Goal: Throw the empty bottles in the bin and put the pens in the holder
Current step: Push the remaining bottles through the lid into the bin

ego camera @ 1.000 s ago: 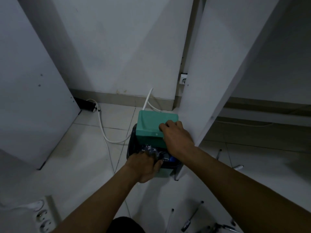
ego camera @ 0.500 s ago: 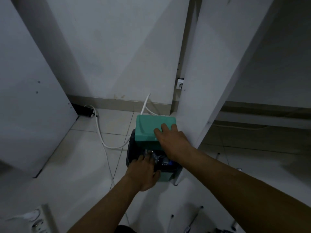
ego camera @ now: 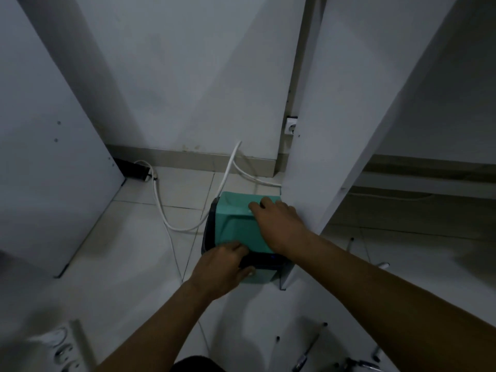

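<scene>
Lowered since the earlier frames, the teal lid [ego camera: 236,224] now covers most of the bin [ego camera: 208,229]; a second ago it stood tilted up with crushed bottles showing in the opening, and now no bottle is visible.

From the head view, the bin stands on the tiled floor at the centre of the frame, tight against the foot of a white board [ego camera: 335,130] leaning on its right. The right hand [ego camera: 276,224] lies flat on the lid, fingers together and pointing to the upper left, pressing down. The left hand [ego camera: 222,267] curls over the near dark rim, fingers hooked at the lid's front edge, thumb on the bin's front face; it holds nothing else.

Judging by this, the bottle part looks nearly finished, with only the lid left to shut. The pens remain: several lie loose on the floor at lower right [ego camera: 308,353], long axes running roughly from lower left to upper right, and one more [ego camera: 382,265] rests at right of the bin. No holder is in view.
</scene>
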